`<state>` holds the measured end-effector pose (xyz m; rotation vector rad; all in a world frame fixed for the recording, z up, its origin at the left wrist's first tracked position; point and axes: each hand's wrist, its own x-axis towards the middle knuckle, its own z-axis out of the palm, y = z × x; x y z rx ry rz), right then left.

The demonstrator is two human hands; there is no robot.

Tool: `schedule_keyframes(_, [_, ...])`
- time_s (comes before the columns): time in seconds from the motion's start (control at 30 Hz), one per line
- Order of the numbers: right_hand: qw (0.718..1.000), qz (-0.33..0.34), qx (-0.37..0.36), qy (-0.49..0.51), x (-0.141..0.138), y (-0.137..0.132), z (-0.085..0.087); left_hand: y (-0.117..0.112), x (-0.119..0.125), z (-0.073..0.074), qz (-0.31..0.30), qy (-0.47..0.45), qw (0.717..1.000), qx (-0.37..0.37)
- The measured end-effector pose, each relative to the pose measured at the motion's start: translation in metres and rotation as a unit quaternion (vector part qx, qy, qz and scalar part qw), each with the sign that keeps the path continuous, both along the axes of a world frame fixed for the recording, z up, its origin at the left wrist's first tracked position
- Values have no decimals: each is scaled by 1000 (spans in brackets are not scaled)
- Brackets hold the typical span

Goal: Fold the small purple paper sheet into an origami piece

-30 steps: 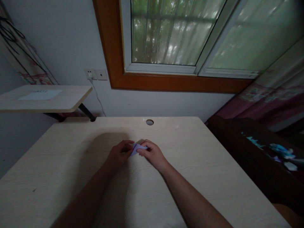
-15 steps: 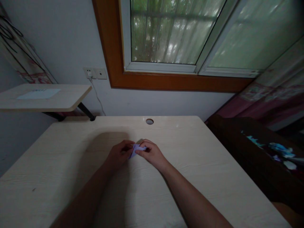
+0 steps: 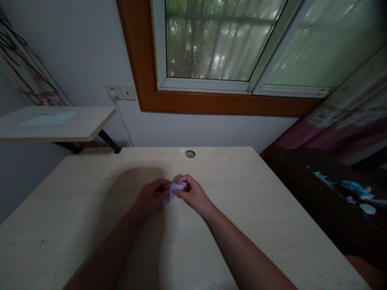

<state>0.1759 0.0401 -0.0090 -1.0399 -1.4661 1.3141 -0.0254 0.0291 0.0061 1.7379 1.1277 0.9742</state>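
With the left hand [image 3: 153,195], pinching the left edge of the folded lilac paper [image 3: 175,187] between thumb and fingers, by the look of it; hard to tell how deeply. Held between the 2 hands, over the pale wood-grain desktop [image 3: 242,209], short of the round cable hole [image 3: 190,154]; unclear whether touching the surface. Tapering to 1 point, hanging low near the left fingertips. Likely very light, thin, crisp along folds, yet easily bent, creased or torn if tugged; probably not slippery. Best taken flat by the folded edges. With the right hand [image 3: 193,191], clasping the right end, with thumb across the near face.
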Motion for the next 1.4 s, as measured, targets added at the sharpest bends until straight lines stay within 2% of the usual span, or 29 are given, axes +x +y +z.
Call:
schedule_keyframes(0.33, [1000,-4,2,1,0,0,0,1,-2,-4,-2,12,1000,15])
schedule_keyframes(0.73, [999,-11,30,-1,0,2,-1,0,-1,0,6,19,1000,18])
schedule_keyframes(1.07, [1000,4,20,-3,-1,1,0,2,0,-1,17,31,999,23])
schedule_keyframes(1.4, [999,8,42,-12,0,-3,8,1,0,-2,22,16,1000,-7])
